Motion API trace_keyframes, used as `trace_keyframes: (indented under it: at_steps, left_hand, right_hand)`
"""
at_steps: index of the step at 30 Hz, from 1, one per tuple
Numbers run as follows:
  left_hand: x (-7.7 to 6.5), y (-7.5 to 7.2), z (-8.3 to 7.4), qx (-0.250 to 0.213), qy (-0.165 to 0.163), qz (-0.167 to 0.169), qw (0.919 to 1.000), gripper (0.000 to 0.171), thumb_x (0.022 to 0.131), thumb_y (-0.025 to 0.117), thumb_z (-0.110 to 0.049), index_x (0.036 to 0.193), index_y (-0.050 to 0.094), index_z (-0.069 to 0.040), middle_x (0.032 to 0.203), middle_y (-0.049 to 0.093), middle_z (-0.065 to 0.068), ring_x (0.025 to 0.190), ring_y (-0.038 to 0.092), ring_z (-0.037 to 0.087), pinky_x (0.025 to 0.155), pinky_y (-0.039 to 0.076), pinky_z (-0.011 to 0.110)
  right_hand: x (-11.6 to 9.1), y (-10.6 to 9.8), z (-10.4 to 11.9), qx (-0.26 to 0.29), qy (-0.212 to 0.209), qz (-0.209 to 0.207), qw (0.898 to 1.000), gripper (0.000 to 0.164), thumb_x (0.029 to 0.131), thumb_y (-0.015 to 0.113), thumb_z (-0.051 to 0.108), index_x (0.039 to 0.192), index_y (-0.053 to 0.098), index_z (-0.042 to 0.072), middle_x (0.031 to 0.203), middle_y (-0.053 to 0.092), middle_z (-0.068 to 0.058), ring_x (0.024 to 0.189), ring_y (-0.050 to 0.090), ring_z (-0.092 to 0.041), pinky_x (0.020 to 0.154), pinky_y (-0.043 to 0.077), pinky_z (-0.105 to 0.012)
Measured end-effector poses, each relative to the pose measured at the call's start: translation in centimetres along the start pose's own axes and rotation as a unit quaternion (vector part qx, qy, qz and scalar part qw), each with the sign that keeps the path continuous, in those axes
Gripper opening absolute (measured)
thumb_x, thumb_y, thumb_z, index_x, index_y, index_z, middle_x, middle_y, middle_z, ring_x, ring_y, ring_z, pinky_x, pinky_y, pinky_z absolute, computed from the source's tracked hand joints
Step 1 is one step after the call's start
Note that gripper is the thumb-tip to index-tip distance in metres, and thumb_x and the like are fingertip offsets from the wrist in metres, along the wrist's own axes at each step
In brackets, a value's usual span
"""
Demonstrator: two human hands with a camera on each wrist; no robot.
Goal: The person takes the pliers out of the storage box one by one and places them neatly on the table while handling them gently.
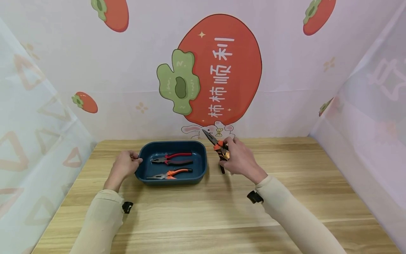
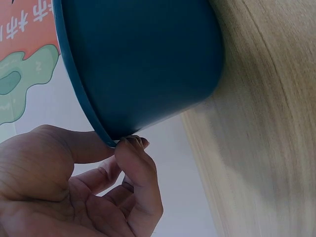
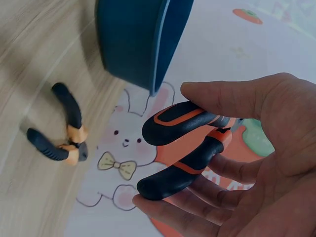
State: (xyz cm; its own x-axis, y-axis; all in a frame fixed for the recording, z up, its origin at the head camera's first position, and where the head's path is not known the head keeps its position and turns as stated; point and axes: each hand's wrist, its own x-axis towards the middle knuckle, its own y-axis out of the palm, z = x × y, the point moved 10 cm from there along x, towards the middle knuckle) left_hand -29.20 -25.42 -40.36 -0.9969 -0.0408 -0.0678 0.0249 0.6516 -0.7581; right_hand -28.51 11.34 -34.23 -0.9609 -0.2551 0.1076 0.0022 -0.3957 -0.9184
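Left grip (image 1: 124, 164) pinches the rim of a blue tray (image 1: 172, 182) left of centre in the head view, red-and-black pliers (image 1: 165, 159) and orange-handled pliers (image 1: 171, 173) inside, right grip (image 1: 238, 158) holds long-nosed pliers (image 1: 218, 143) near frame centre, other pliers (image 3: 75, 136) on the desk (image 1: 190, 222), left in the right-wrist view

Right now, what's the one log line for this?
left hand: pinches tray rim; right hand: holds pointed pliers aloft; tray: red-black pliers, orange-black pliers; table: fourth pliers

Smooth tray (image 1: 171, 182), metal-nosed pliers (image 1: 210, 137), wood-grain tabletop (image 1: 196, 218)
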Motion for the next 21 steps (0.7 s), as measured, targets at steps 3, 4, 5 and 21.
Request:
trace_keyframes:
  at_steps: [3,4,5,21]
  left_hand:
    - [0.0,0.0,0.1,0.001,-0.001,0.002,1.0,0.025,0.1,0.059,-0.011,0.11,0.06,0.012,0.101,0.064,0.026,0.083,0.06,0.033,0.065,0.051,0.039]
    - [0.0,0.0,0.1,0.001,-0.002,0.002,1.0,0.025,0.1,0.059,-0.011,0.11,0.06,0.012,0.101,0.064,0.026,0.083,0.06,0.033,0.065,0.051,0.039]
    - [0.0,0.1,0.1,0.001,-0.002,0.003,1.0,0.024,0.1,0.059,-0.011,0.11,0.06,0.012,0.101,0.064,0.026,0.083,0.06,0.033,0.065,0.051,0.039]
    - [0.1,0.1,0.2,-0.001,-0.003,0.0,1.0,0.024,0.1,0.06,-0.011,0.11,0.061,0.011,0.101,0.064,0.026,0.084,0.061,0.033,0.066,0.051,0.039]
  right_hand:
    - [0.0,0.1,-0.9,0.002,0.01,0.004,1.0,0.064,0.079,0.086,0.024,0.13,0.054,0.003,0.109,0.057,-0.015,0.088,0.055,-0.028,0.069,0.051,-0.043]
    - [0.0,0.2,-1.1,0.004,0.013,0.004,1.0,0.063,0.079,0.085,0.023,0.13,0.054,0.002,0.109,0.057,-0.015,0.088,0.055,-0.028,0.069,0.051,-0.043]
    - [0.0,0.2,-1.4,0.004,0.016,0.005,1.0,0.063,0.079,0.085,0.023,0.13,0.054,0.002,0.109,0.057,-0.015,0.088,0.055,-0.028,0.07,0.051,-0.043]
    - [-0.1,0.9,-5.3,0.003,0.06,0.011,0.998,0.065,0.078,0.086,0.025,0.127,0.053,-0.001,0.106,0.057,-0.017,0.082,0.057,-0.029,0.063,0.047,-0.041]
